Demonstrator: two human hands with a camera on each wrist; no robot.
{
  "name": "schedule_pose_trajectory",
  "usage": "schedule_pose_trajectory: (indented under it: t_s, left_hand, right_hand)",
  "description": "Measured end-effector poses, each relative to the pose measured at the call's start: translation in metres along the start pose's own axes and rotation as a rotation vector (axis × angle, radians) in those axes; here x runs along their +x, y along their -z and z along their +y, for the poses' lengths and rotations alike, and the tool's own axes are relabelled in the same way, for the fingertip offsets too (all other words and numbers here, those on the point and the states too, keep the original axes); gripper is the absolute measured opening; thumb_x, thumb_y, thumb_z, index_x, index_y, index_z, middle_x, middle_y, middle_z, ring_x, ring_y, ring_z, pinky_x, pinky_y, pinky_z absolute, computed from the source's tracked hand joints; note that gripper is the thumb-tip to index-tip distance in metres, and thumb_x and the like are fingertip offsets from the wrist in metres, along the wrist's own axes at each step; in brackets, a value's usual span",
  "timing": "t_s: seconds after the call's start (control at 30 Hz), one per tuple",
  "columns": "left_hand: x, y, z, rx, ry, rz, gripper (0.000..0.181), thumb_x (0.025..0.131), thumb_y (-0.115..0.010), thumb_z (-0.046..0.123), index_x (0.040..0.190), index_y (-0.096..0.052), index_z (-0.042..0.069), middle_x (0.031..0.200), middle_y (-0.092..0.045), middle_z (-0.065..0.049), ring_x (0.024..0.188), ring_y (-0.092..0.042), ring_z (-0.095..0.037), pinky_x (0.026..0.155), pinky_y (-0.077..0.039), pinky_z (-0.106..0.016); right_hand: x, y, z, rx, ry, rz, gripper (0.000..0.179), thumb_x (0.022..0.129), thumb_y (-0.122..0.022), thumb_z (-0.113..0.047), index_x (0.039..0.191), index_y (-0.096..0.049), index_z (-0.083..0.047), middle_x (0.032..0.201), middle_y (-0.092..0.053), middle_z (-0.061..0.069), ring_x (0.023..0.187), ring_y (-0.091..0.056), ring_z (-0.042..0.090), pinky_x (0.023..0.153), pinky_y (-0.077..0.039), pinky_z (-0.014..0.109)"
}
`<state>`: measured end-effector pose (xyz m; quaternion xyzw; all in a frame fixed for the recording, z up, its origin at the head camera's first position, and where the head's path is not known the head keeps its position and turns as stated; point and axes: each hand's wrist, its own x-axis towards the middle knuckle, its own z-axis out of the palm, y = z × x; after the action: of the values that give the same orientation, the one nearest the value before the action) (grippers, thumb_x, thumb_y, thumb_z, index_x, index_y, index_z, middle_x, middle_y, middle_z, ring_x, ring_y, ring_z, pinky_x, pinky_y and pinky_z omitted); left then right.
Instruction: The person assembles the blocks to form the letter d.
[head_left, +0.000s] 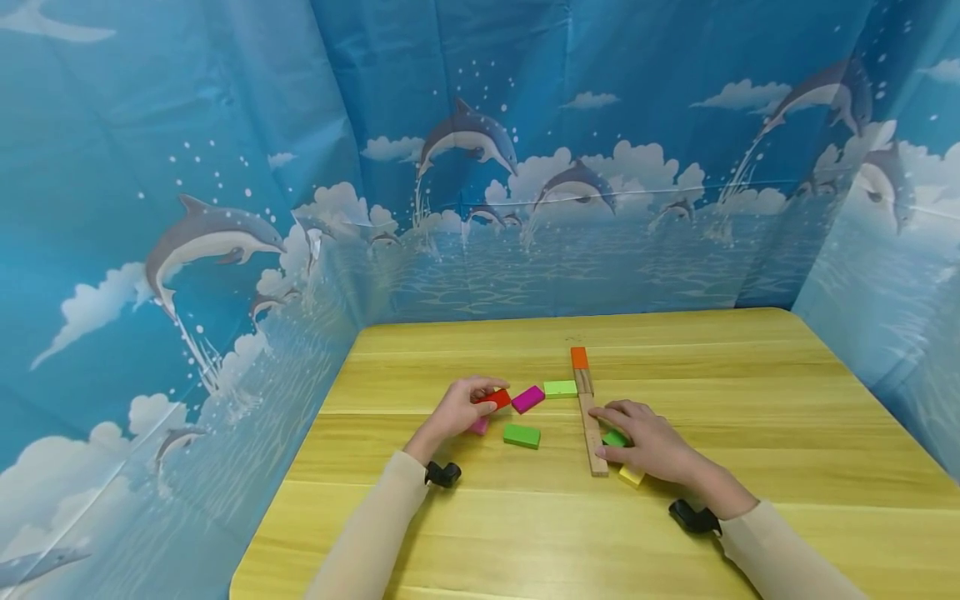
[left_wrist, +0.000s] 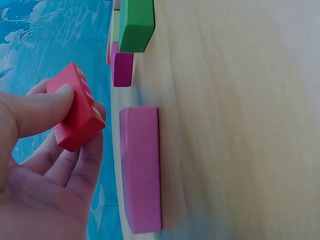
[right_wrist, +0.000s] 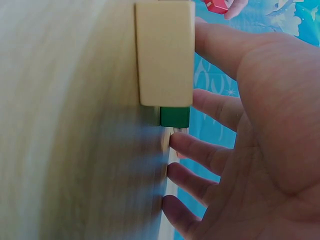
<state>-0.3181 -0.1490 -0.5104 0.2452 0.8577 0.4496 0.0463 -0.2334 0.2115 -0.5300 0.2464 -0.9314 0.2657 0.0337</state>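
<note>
Your left hand [head_left: 456, 410] is pinching the red rectangular block [left_wrist: 75, 112] near centre frame in the head view, lifted off the wood-grain surface [head_left: 487, 533]. Your right hand [head_left: 656, 443] is wide, fingers spread at the right side of the bare-wood block row [head_left: 591, 425], right of centre. Bright-green rectangular block [head_left: 521, 436] lies between hands; yellow block [head_left: 632, 476] just below your right.

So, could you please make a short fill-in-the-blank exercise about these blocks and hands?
The left hand holds a ____ block.
The far end of the wooden row is coloured ____.
The yellow block lies nearer the ____ hand.
The backdrop shows leaping ____.

Missing words: red; orange; right; dolphins.
</note>
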Motion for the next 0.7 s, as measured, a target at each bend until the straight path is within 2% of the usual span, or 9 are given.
schedule_pose_trajectory:
  t_s: [0.4, 0.7]
  left_hand:
    - [0.001, -0.011, -0.001, -0.117, 0.016, 0.036, 0.033, 0.094, -0.069, 0.002, 0.127, -0.064, 0.007, 0.109, -0.062, -0.005, 0.091, -0.065, -0.020, 0.077, -0.056, -0.034]
    - [-0.002, -0.016, -0.002, -0.115, 0.061, 0.032, 0.028, 0.093, -0.072, 0.006, 0.119, -0.067, 0.015, 0.101, -0.062, -0.006, 0.082, -0.066, -0.020, 0.068, -0.055, -0.032]
  right_hand:
    - [0.000, 0.001, -0.001, 0.020, -0.012, -0.009, 0.067, 0.093, -0.067, -0.053, 0.150, -0.050, -0.021, 0.145, -0.047, 0.014, 0.133, -0.041, 0.042, 0.095, -0.035, 0.070]
    - [0.000, 0.002, -0.001, 0.010, -0.008, -0.011, 0.068, 0.093, -0.067, -0.053, 0.150, -0.051, -0.021, 0.144, -0.048, 0.013, 0.132, -0.042, 0.041, 0.093, -0.037, 0.069]
